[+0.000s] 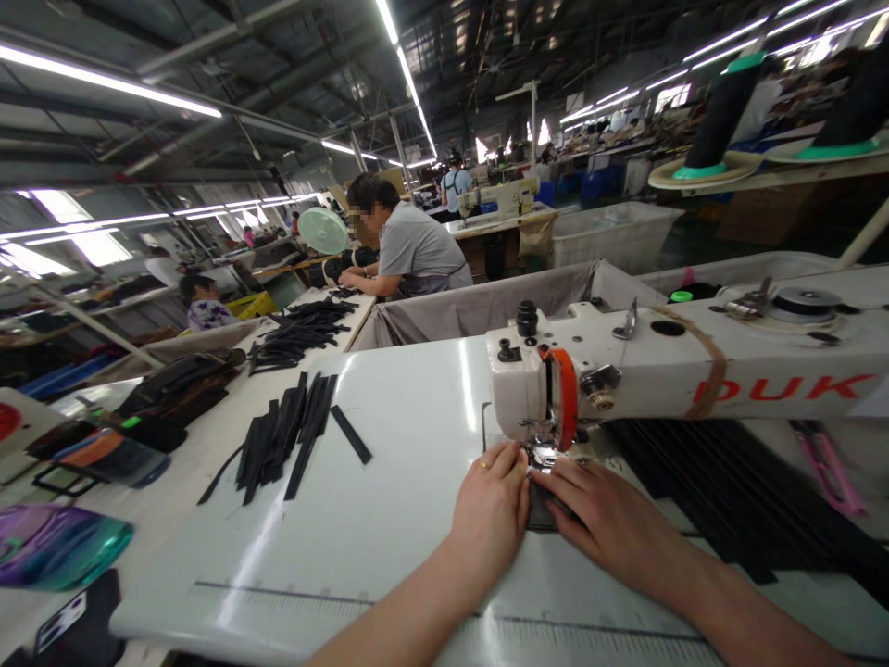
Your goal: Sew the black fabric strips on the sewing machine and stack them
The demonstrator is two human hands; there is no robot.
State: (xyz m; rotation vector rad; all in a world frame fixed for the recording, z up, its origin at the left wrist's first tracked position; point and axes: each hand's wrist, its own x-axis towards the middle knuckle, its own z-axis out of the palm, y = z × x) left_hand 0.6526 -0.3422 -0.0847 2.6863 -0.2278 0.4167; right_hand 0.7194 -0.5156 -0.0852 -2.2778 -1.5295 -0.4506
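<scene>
Dark piece (542,511) lies flat beside the sewing machine's (659,361) needle area. Left hand (492,491) and right hand (604,509) flank it, fingers lowered; cannot tell whether either grips it.

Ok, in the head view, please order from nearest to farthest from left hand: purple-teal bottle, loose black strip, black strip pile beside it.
1. Loose black strip: left of the left hand.
2. Black strip pile: further left, beside that strip.
3. Purple-teal bottle: at picture's left edge.
</scene>
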